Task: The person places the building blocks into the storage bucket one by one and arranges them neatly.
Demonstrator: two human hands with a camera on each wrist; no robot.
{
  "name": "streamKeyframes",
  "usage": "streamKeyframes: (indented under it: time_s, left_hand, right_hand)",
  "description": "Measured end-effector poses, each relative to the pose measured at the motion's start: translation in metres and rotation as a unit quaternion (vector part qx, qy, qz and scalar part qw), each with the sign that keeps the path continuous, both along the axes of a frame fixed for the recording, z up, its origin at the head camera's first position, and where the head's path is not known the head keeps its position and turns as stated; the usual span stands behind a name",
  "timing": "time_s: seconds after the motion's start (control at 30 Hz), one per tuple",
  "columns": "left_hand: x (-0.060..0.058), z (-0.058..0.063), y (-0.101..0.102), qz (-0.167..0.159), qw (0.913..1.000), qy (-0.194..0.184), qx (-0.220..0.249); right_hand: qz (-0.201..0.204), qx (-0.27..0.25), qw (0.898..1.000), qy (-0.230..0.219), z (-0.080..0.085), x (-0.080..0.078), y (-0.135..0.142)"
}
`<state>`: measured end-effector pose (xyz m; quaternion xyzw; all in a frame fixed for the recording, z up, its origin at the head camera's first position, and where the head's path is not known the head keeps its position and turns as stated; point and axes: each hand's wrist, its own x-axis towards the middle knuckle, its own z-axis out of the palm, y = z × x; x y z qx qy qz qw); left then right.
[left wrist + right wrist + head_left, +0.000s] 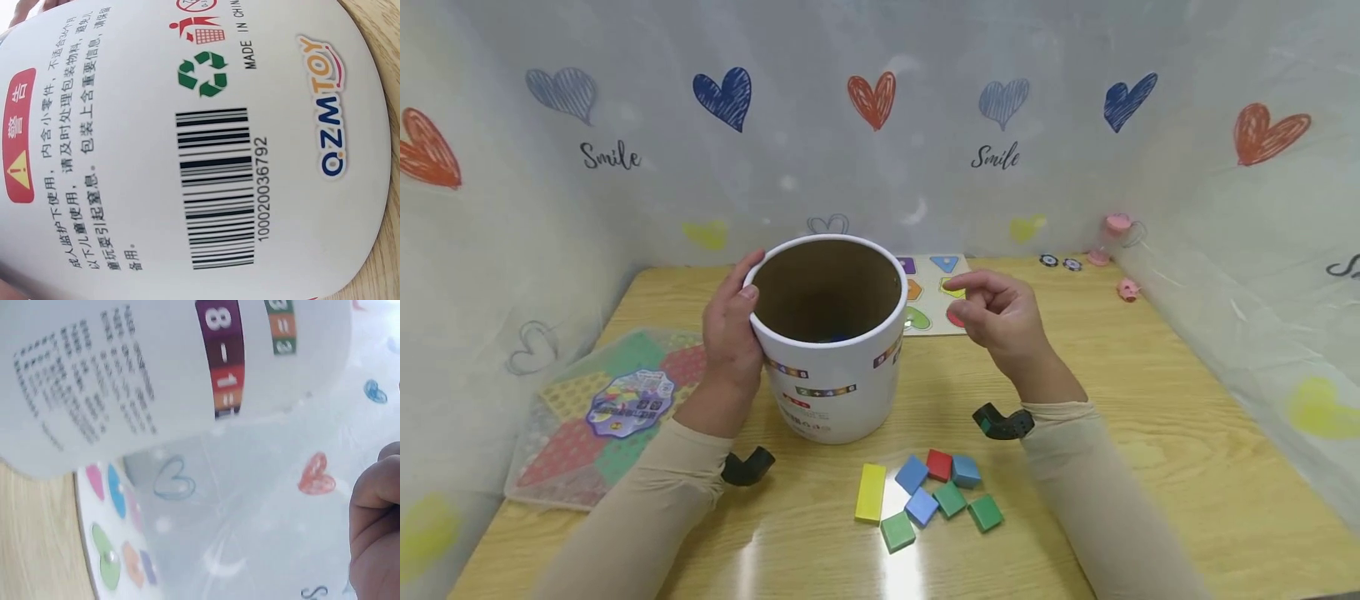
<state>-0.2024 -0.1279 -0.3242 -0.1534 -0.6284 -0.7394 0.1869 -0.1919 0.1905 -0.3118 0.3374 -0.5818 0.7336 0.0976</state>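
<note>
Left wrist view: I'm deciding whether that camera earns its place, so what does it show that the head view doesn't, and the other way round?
Only the left wrist view shows a readable barcode and QZMTOY lettering on the white bucket; in the head view, the bucket's small print is illegible.

Only the head view shows the bucket's open top, the loose colored blocks, the shape board behind, and the flat patterned case.

Both share the bucket's white outer wall and the wooden tabletop.
</note>
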Motion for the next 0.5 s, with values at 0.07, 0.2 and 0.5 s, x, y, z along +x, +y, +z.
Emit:
streamKeyframes:
  time_s: [0.07, 0.2, 0.5]
  left_hand:
    - [-0.001, 0.0, 0.0, 0.003, 1.0, 0.004, 0.006]
    - [-0.002, -0.001, 0.0, 0.002, 1.0, 0.007, 0.004]
    - [-0.004, -0.002, 0.001, -0.01, 0.9994, 0.017, 0.03]
  right_hand:
    - [-0.006, 0.029, 1.0, 0.0, -0.006, 0.004, 0.012]
    - [-0.008, 0.112, 0.994, -0.016, -0.034, 0.018, 0.038]
    - [0.166, 0.29, 0.94, -0.065, -0.104, 0.045, 0.077]
